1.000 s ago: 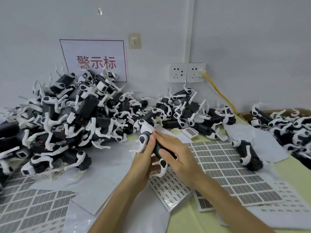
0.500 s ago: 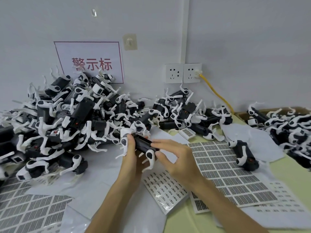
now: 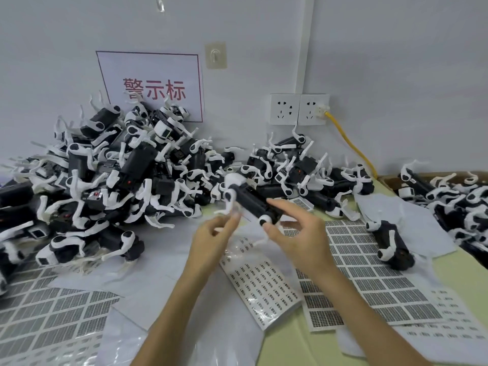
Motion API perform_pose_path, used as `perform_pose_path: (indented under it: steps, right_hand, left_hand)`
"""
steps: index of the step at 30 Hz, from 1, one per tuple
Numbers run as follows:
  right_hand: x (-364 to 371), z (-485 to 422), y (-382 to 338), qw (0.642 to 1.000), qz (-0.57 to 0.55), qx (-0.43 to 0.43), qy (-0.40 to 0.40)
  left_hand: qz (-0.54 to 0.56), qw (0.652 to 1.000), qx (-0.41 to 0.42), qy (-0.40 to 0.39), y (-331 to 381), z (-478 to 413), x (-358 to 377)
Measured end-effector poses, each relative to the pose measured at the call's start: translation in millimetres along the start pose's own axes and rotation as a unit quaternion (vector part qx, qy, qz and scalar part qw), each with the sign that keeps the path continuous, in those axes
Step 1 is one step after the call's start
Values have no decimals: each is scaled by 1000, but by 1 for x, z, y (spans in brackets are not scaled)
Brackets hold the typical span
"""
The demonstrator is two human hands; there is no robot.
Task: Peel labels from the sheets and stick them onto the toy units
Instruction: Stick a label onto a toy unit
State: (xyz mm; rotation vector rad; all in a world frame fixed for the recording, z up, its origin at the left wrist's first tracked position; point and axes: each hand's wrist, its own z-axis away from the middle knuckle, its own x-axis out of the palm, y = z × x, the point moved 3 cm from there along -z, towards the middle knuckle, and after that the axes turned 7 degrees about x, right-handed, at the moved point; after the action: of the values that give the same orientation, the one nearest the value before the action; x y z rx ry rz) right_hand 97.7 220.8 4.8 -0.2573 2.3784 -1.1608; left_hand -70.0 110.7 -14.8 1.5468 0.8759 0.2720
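Toy unit [image 3: 252,204] held aloft between the hands; right hand [image 3: 298,233] pinches its rear end between thumb and forefinger, other fingers loosely spread; left hand [image 3: 211,236] at a white front leg, grip too blurred to determine; label sheets [image 3: 261,281] beneath both hands, mostly full; heap of units [image 3: 118,180] beyond the left hand; labelled share indiscernible, so most of the work probably lies ahead.

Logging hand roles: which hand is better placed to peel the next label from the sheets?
Right, probably. The right hand hangs directly above the label sheets; the left hand is by the white leg of the toy unit, nearer the pile.
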Motion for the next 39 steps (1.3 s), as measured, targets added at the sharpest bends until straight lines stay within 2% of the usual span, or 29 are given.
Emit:
perform_pose_path:
  steps: [2, 3, 5, 8, 13, 15, 18, 20, 23, 27, 31, 35, 39]
  right_hand:
    - [-12, -5, 10, 997, 64, 14, 42]
    - [-18, -6, 15, 994, 93, 27, 58]
    - [-27, -9, 25, 986, 131, 57, 81]
    - [-32, -9, 39, 981, 144, 92, 93]
    - [-29, -11, 45, 974, 172, 132, 69]
    - [-27, -9, 34, 971, 197, 103, 84]
    - [-23, -5, 17, 983, 147, -10, 106]
    - [-12, 0, 10, 995, 91, -23, 43]
    - [8, 6, 8, 995, 52, 43, -70]
    - [15, 11, 9, 988, -16, 87, -122]
    - [11, 11, 7, 986, -42, 101, -129]
    - [10, 9, 5, 982, -74, 99, -145]
    - [10, 9, 3, 989, -23, 74, -124]
  left_hand:
    - [-246, 969, -10, -8, -13, -4, -5]
    - [-314, 949, -26, -11, -18, -5, -7]
    - [-339, 940, -42, -18, -23, -6, -6]
    - [-301, 953, -34, -11, -24, -7, -6]
    - [-160, 987, 1, -5, -16, -7, -8]
    - [-101, 995, 8, 21, -14, -6, -8]
    - [-21, 998, 26, 48, -12, -6, -10]
    - [55, 997, 28, 55, -7, -5, -11]
    - [137, 989, 17, 51, -3, -3, -10]
    - [144, 989, 30, 18, 0, -2, -5]
    - [60, 995, 84, 4, 5, -3, -11]
    - [107, 986, 117, -59, 10, -1, -12]
    - [114, 981, 122, -101, 16, 4, -7]
